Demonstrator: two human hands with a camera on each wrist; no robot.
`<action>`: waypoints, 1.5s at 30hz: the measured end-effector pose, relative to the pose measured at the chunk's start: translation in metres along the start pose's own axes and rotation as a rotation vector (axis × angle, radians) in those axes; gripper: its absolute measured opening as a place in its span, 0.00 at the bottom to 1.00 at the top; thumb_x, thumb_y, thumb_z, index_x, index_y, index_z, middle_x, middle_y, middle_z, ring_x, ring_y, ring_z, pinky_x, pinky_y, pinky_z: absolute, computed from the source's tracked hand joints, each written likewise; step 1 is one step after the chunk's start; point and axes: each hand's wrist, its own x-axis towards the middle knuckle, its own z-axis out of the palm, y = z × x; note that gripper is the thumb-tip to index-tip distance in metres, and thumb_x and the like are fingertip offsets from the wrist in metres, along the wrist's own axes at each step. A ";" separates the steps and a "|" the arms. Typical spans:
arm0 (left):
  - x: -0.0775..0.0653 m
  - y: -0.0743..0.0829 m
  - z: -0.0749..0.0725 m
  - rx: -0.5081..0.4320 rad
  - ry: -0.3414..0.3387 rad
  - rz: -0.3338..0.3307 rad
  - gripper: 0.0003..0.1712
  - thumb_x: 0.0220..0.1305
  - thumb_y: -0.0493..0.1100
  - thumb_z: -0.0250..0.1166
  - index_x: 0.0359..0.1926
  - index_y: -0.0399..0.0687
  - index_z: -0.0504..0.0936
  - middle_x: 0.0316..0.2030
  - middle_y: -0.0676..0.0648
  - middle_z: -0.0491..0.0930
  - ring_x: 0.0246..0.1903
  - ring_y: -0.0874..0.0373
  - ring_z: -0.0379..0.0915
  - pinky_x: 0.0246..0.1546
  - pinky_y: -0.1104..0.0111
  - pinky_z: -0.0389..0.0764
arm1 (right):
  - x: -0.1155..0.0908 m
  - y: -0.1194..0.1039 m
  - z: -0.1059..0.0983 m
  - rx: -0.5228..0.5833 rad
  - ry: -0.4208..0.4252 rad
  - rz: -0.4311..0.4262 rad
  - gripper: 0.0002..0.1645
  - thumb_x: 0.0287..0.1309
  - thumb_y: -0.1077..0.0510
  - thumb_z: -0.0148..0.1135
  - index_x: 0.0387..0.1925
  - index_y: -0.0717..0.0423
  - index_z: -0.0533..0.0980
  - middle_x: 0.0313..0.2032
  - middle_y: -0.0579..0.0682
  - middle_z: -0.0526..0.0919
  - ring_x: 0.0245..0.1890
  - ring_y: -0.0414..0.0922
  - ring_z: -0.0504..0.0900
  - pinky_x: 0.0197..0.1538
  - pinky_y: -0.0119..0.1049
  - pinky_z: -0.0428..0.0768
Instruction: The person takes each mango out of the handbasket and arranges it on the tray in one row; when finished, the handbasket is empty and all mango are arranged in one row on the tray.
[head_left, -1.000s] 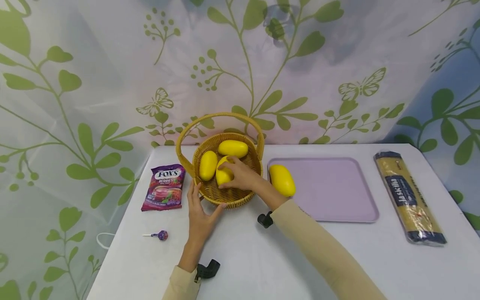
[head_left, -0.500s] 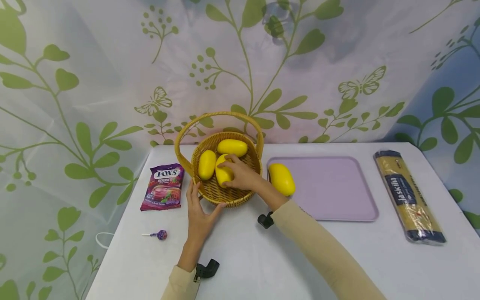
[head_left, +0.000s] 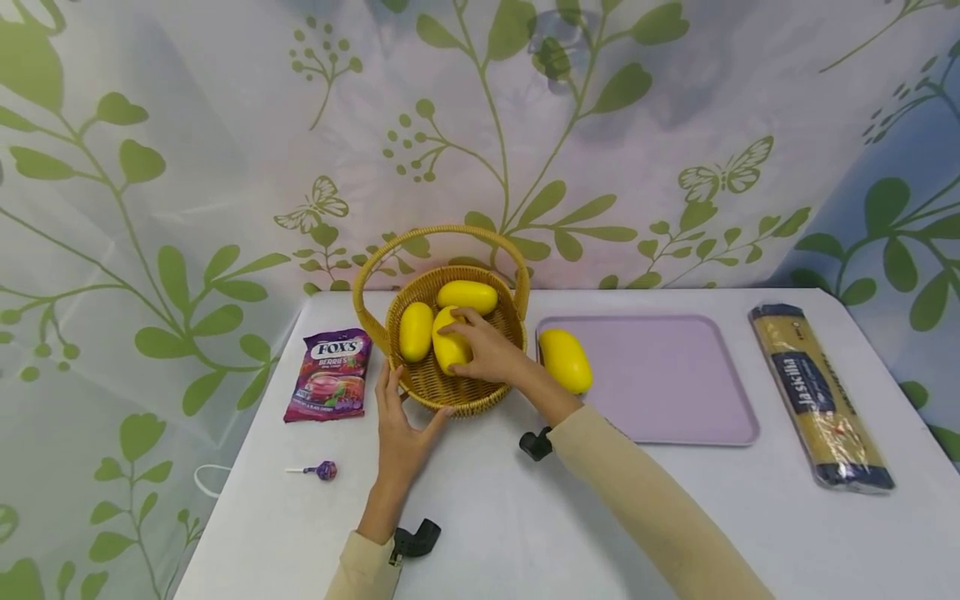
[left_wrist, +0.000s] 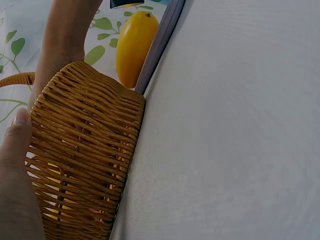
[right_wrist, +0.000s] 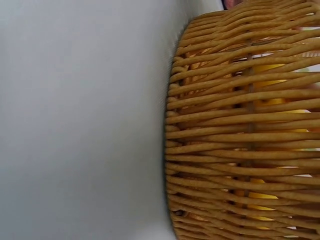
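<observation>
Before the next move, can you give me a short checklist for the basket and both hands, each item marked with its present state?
1. Left hand touching the wicker basket: ok, at its near-left side.
2. Right hand gripping the held yellow mango: ok, thumb and fingers around it.
3. Held mango lifted off the basket floor: cannot tell, its underside is hidden.
4. Basket handle out of the right hand's way: ok, it arches beyond it.
5. All mangoes inside the basket: not ok, one lies at the lilac tray's left edge.
</observation>
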 end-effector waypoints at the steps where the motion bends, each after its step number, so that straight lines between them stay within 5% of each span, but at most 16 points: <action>1: 0.000 0.000 0.000 -0.001 -0.001 0.001 0.59 0.42 0.53 0.76 0.70 0.39 0.53 0.72 0.44 0.44 0.68 0.54 0.50 0.56 0.58 0.74 | -0.001 0.000 -0.001 -0.002 0.010 -0.009 0.35 0.48 0.48 0.70 0.59 0.45 0.71 0.68 0.52 0.56 0.62 0.53 0.67 0.60 0.46 0.72; 23: 0.000 -0.001 0.001 0.007 0.019 0.034 0.59 0.42 0.53 0.76 0.69 0.38 0.53 0.71 0.43 0.46 0.66 0.54 0.53 0.56 0.63 0.74 | -0.038 -0.004 -0.032 0.042 0.178 -0.124 0.33 0.46 0.51 0.71 0.57 0.46 0.72 0.66 0.50 0.58 0.63 0.52 0.64 0.56 0.45 0.76; 45: 0.000 -0.001 0.001 -0.002 0.020 0.036 0.59 0.42 0.53 0.76 0.69 0.38 0.54 0.71 0.43 0.46 0.66 0.55 0.53 0.56 0.62 0.74 | -0.082 -0.007 -0.063 0.060 0.195 -0.137 0.34 0.49 0.52 0.69 0.59 0.46 0.70 0.69 0.48 0.53 0.67 0.50 0.59 0.59 0.44 0.74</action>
